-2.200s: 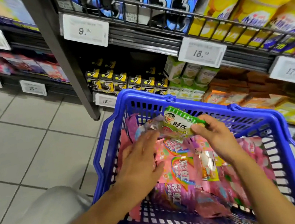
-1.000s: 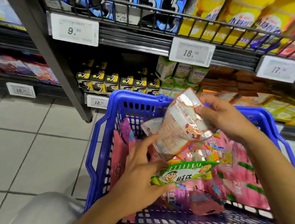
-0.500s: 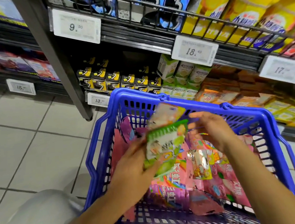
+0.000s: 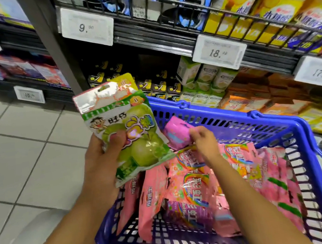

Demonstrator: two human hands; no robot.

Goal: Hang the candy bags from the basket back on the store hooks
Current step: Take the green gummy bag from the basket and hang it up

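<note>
— What's nearest?
— The blue basket [image 4: 311,164], full of pink candy bags [image 4: 192,189].
— And the hands?
— The left hand [image 4: 102,159] grips a green candy bag [image 4: 128,126] upright; the right hand [image 4: 204,143] pinches a pink packet [image 4: 176,134]. Shelves [image 4: 156,39] stand behind.

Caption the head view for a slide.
Left hand holds green candy bags; right hand pinches pink bag over blue basket.

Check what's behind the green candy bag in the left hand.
Behind the green candy bag gripped by the left hand, a silver-topped bag and a yellow bag's corner stick out. Their lower parts are covered.
</note>
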